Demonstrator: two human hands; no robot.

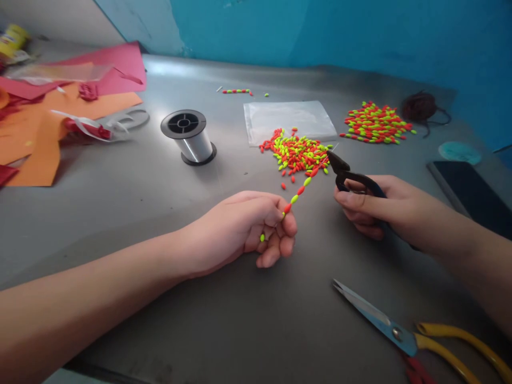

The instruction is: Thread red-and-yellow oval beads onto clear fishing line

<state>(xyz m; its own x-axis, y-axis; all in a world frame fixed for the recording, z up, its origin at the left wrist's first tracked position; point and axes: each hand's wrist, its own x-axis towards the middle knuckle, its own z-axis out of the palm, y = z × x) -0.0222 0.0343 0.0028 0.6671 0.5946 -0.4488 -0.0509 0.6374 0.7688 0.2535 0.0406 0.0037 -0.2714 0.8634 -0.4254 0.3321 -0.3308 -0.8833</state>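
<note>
At the far left of the grey metal bench (256,320) we see a yellow container (13,41), then a pink paper sheet (128,64) partly under orange paper pieces (44,160). Next stands a black-flanged spool of clear, shiny line (195,140), upright. Further back lies a short row of red and lime-green beads (237,91).

Our left hand (256,224) pinches a strand of alternating red and lime-green oval beads (301,190) between thumb and forefinger, the other fingers curled; one lime-green bead (262,238) shows at the palm. The strand slants up to the right, its upper part in front of a loose red and lime-green bead heap (298,152), which touches a clear plastic bag (292,114).

Our right hand (372,205) wraps round the handles of dark metal pliers (340,165), their nose near the strand's upper end; we cannot tell whether they touch it. Beyond, a second bead heap (376,124) sits; nearer us lie yellow-handled steel scissors (388,320). Rightmost come a dark yarn ball (419,105), a flat teal disc (460,152) and a black phone (476,194).
</note>
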